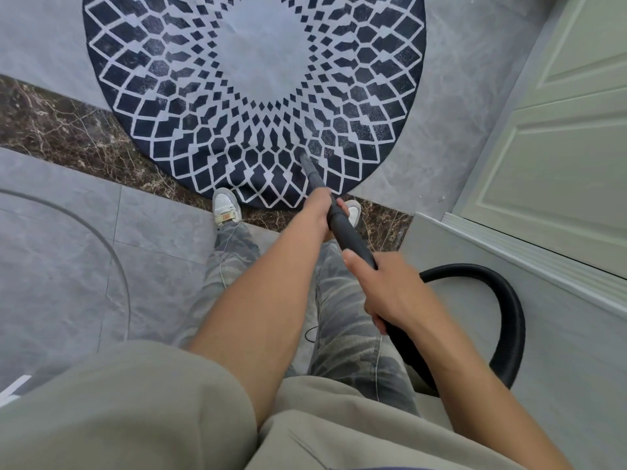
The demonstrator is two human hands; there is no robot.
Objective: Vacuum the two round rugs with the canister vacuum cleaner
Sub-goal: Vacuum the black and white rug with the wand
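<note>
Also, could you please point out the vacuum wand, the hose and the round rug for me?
vacuum wand (352,239): head view, thick black section of tube.
hose (510,320): head view, right side of its loop.
round rug (268,52): head view, plain grey centre.

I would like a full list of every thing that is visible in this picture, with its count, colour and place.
round patterned fabric rug: one, dark navy and white, on the floor ahead
vacuum wand tube: one, dark grey, tip on the rug's near part
ribbed vacuum hose: one, black, looping at right
stone floor tiles: several, grey, around the rug
veined marble floor strip: one, brown, under the rug's near edge
panelled door: one, pale green, right
sneakers: two, white, by the rug's near edge
camouflage trousers: one pair, grey-green, below
left hand: grips the wand further forward
right hand: grips the wand near the hose
</note>
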